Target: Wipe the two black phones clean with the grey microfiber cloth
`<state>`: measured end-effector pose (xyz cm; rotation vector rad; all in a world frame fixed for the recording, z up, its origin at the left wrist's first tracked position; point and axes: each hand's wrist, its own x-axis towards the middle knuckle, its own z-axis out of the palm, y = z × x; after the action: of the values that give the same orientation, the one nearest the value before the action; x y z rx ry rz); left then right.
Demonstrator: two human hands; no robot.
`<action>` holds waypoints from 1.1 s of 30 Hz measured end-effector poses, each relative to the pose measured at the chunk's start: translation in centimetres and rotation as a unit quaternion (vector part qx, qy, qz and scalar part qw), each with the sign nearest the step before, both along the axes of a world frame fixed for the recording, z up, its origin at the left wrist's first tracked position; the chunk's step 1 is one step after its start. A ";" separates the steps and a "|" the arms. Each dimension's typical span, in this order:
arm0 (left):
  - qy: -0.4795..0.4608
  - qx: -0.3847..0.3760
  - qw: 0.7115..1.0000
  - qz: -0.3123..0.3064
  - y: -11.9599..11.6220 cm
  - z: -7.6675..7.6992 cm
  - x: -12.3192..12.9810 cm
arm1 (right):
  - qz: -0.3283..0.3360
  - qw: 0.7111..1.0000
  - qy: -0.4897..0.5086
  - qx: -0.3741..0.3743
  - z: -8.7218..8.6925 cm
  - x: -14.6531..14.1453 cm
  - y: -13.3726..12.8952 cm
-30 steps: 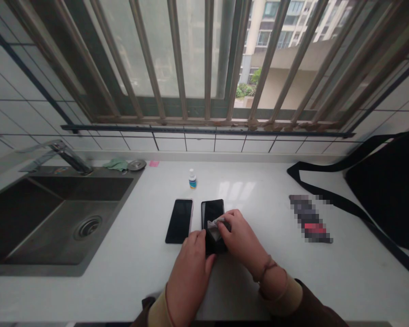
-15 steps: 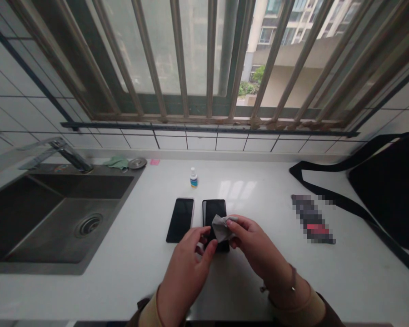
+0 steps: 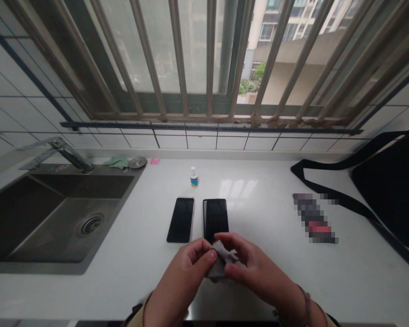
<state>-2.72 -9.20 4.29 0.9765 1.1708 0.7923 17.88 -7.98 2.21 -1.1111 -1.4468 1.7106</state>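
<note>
Left hand (image 3: 187, 269) is pinching a crumpled, thin grey cloth (image 3: 218, 269) between thumb and bent fingers. Right hand (image 3: 255, 268) is curling around the cloth's other side, its thumb touching it; whether those fingers are closing on it, I cannot tell. The cloth is sitting between both hands, just at the near end of a black rectangular phone with a dark rim (image 3: 216, 218); one corner is pointing up toward the window (no clear long axis, too bunched). That phone is lying screen up, its long axis running almost straight away from the person, near end hidden by the hands. A black rectangular phone with a pale edge (image 3: 181, 220) is lying just left, far end leaning right. A small white bottle with a blue label (image 3: 194, 178) is standing upright beyond both phones.
</note>
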 end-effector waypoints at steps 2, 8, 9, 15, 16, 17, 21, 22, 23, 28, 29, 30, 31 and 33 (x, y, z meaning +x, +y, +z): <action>0.034 -0.016 0.999 -0.033 -0.5 0.2 0.1 | 0.055 0.998 0.010 -0.024 0.2 -0.2 -0.7; 0.104 -0.034 0.990 -0.090 -1.7 0.8 0.1 | 0.057 0.998 0.027 -0.016 0.2 -1.0 -1.8; 0.121 -0.027 0.988 -0.097 -1.8 1.0 -0.1 | 0.059 0.998 0.020 -0.003 0.2 -0.9 -1.8; 0.239 0.051 0.958 -0.152 -1.3 1.4 -1.3 | 0.054 0.999 -0.006 0.007 -0.3 -0.6 -1.4; 0.256 0.060 0.951 -0.163 -1.2 1.3 -1.4 | 0.047 0.999 -0.011 0.003 -0.5 -0.5 -1.4; 0.268 0.064 0.946 -0.170 -1.2 1.3 -1.5 | 0.041 0.999 -0.017 0.006 -0.5 -0.4 -1.3; 0.263 0.070 0.956 -0.108 -1.3 0.8 -1.3 | -0.011 0.997 -0.050 0.064 -0.4 0.6 -0.1; 0.251 0.079 0.962 -0.070 -1.1 0.7 -1.1 | -0.038 0.994 -0.065 0.081 -0.3 1.0 0.5; 0.238 0.090 0.966 -0.034 -0.8 0.5 -0.9 | -0.067 0.990 -0.084 0.095 -0.3 1.2 1.2; 0.229 0.170 0.958 0.041 2.3 -0.4 1.0 | -0.104 0.972 -0.172 0.126 -1.0 1.2 4.7; 0.241 0.186 0.951 0.048 3.0 -0.8 1.3 | -0.095 0.971 -0.177 0.130 -1.2 0.9 5.1; 0.254 0.195 0.946 0.047 3.7 -1.1 1.6 | -0.086 0.971 -0.180 0.134 -1.3 0.6 5.4; 0.273 0.201 0.940 0.042 4.3 -1.5 1.9 | -0.080 0.970 -0.182 0.138 -1.5 0.3 5.5; 0.328 0.207 0.922 0.016 5.2 -2.1 2.2 | -0.083 0.967 -0.190 0.146 -1.7 -0.2 5.7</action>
<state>-0.55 -4.00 2.20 1.6629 1.6257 0.7760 17.63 -2.29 0.49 -1.3990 -1.7145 1.1626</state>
